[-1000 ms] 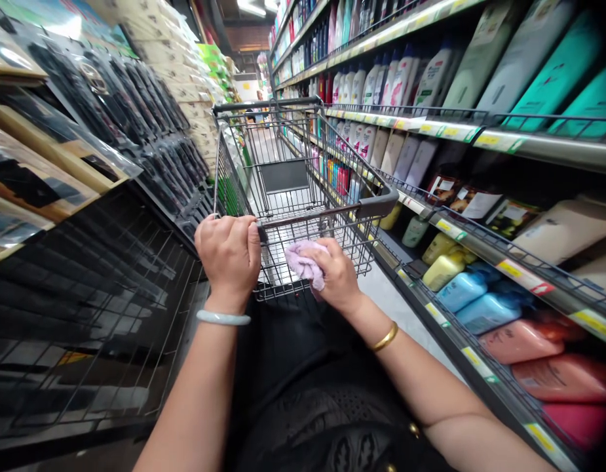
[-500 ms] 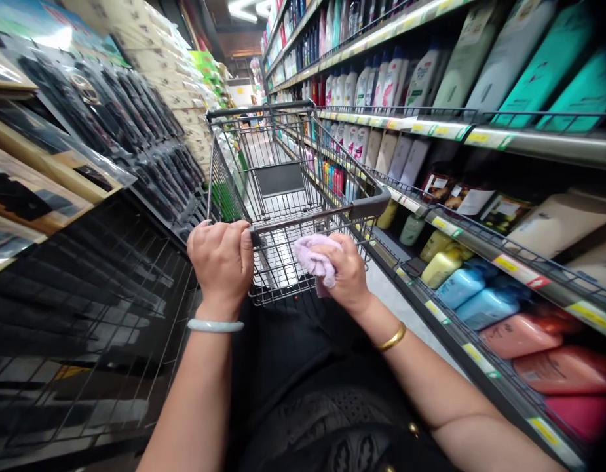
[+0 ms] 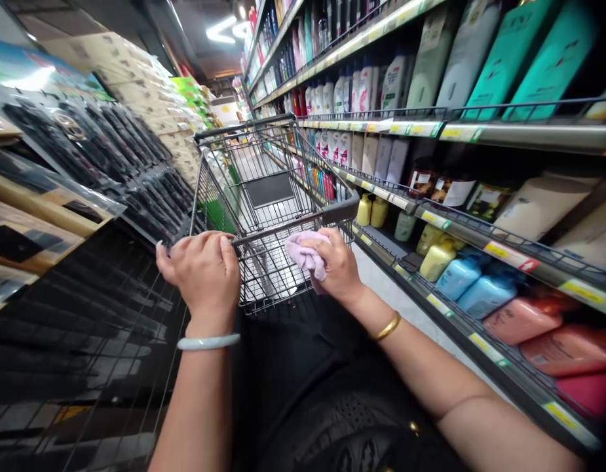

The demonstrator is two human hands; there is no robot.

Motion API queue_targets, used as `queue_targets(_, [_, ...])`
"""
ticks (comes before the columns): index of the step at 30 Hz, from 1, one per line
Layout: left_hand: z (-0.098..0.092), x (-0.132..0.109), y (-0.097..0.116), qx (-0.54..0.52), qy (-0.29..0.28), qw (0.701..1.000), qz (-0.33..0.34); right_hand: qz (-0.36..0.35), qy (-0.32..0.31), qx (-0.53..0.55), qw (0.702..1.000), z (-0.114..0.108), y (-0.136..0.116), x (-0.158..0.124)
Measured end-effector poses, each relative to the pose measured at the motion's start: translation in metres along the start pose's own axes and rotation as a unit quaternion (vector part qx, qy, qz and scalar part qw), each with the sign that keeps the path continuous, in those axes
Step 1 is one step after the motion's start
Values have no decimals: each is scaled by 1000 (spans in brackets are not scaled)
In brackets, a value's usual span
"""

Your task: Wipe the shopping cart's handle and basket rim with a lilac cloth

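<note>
A: What's in the right grip (image 3: 336, 265)?
B: A crumpled lilac cloth (image 3: 305, 254), bunched between thumb and fingers and bulging out toward the left. It overlaps the cart handle (image 3: 268, 233) from this angle; I can't tell whether they touch.
A: And the left grip (image 3: 202, 269)?
B: Curled over that handle's left end, knuckles up, with the outermost finger sticking out. The fingertips on the bar are hidden.
A: Anything at the wrists?
B: A pale bangle (image 3: 208, 342) on the left, a gold bangle (image 3: 390, 326) on the right.
A: Beyond the hands?
B: The wire shopping cart (image 3: 244, 124) stretches ahead, a dark panel (image 3: 269, 190) inside it. To the right, shelves (image 3: 381, 128) carry turquoise bottles (image 3: 509, 59) higher up, and yellow, blue and coral pump bottles (image 3: 523, 319) lower down. On the left hang rows of dark packaged goods (image 3: 86, 134).
</note>
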State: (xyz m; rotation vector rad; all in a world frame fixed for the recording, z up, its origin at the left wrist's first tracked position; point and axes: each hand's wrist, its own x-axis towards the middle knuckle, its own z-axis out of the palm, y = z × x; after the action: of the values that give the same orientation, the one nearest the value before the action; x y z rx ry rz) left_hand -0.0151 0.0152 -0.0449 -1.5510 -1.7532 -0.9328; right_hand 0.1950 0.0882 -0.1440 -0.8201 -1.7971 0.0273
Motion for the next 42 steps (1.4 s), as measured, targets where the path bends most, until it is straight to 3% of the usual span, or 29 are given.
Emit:
queue_targets(6, [21, 6, 27, -39, -30, 996, 76, -14, -55, 5, 998, 11, 2, -11])
queue_targets(11, [40, 2, 22, 26, 1, 995, 92, 8, 5, 13, 1000, 0, 6, 1])
queue_targets(18, [38, 0, 20, 36, -9, 995, 96, 6, -28, 0, 1000, 1, 16, -13])
queue_targets(25, [36, -1, 24, 53, -16, 994, 93, 23, 42, 21, 999, -13, 19, 1])
queue_targets(30, [38, -1, 23, 62, -3, 993, 103, 32, -12, 3, 999, -12, 28, -14])
queue_targets(36, [40, 0, 21, 57, 9, 993, 102, 41, 76, 22, 996, -27, 34, 2])
queue_targets(42, [41, 1, 21, 58, 12, 993, 104, 82, 5, 16, 996, -21, 40, -11])
